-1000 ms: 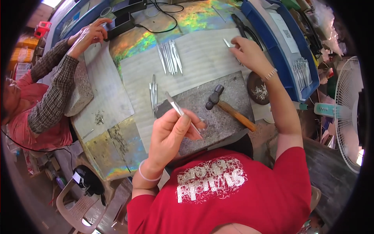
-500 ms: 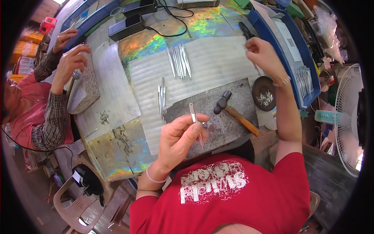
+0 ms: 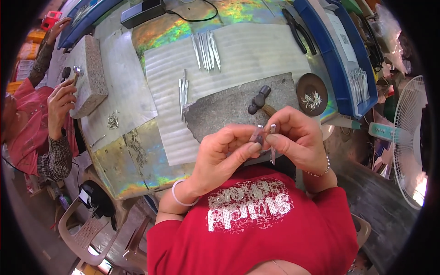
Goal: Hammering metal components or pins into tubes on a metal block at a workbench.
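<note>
My left hand [image 3: 224, 153] and my right hand [image 3: 293, 137] meet close to my chest, above the near edge of a grey stone slab [image 3: 229, 107]. Between their fingertips they pinch a thin silver metal strip [image 3: 272, 145] that hangs downward, and a second small silver piece [image 3: 258, 134] sits at my left thumb. A black-headed hammer [image 3: 259, 101] lies on the slab just beyond my hands.
Silver strips lie in a row [image 3: 206, 43] and a small bunch [image 3: 183, 89] on corrugated sheet. A dark round dish [image 3: 311, 94] holds small pieces. Black pliers [image 3: 299, 30] and a blue tray [image 3: 341, 55] sit at the right. A person at the left holds a hammer by a stone block [image 3: 89, 75]. A fan [image 3: 410, 137] stands right.
My right hand came back from the far right of the bench and joined my left hand at the strip near my chest. The person at the left shifted their hands to the block.
</note>
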`<act>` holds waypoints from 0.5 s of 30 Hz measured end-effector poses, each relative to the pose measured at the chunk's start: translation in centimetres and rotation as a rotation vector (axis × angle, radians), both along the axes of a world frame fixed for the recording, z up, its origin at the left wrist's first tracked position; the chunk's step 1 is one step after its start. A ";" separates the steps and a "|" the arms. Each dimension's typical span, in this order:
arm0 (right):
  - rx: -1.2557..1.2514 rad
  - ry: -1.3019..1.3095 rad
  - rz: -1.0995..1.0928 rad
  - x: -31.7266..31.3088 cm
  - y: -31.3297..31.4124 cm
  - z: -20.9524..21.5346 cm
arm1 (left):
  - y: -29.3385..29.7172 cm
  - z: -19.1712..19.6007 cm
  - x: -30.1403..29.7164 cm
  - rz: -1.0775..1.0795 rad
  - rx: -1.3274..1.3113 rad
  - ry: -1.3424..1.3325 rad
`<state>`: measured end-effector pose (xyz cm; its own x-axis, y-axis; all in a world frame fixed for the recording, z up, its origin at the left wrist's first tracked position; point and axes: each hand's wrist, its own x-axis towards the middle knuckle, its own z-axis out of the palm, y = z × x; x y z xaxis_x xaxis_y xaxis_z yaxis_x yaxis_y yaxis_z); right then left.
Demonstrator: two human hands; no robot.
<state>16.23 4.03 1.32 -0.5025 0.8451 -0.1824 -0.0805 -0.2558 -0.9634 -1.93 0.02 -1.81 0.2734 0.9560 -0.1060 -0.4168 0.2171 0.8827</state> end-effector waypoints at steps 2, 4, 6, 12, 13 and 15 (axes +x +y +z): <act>-0.013 -0.071 0.015 -0.3 0.0 0.5 | -0.5 -0.2 0.0 0.038 -0.040 -0.089; 0.003 -0.031 0.021 -0.5 -0.4 0.5 | -0.9 -0.7 -0.3 0.049 -0.010 -0.074; 0.065 -0.014 -0.003 -0.6 -0.8 0.5 | -1.1 -0.7 -0.3 0.055 0.020 -0.062; 0.683 -0.305 -0.030 -0.9 -0.3 0.6 | -1.5 -0.5 -0.1 0.070 0.060 0.012; 0.682 -0.307 -0.035 -0.9 -0.5 0.4 | -1.6 -0.5 0.0 0.057 0.059 0.037; 0.637 -0.303 -0.034 -0.8 -0.9 0.1 | -1.6 -0.3 0.0 0.039 0.058 0.062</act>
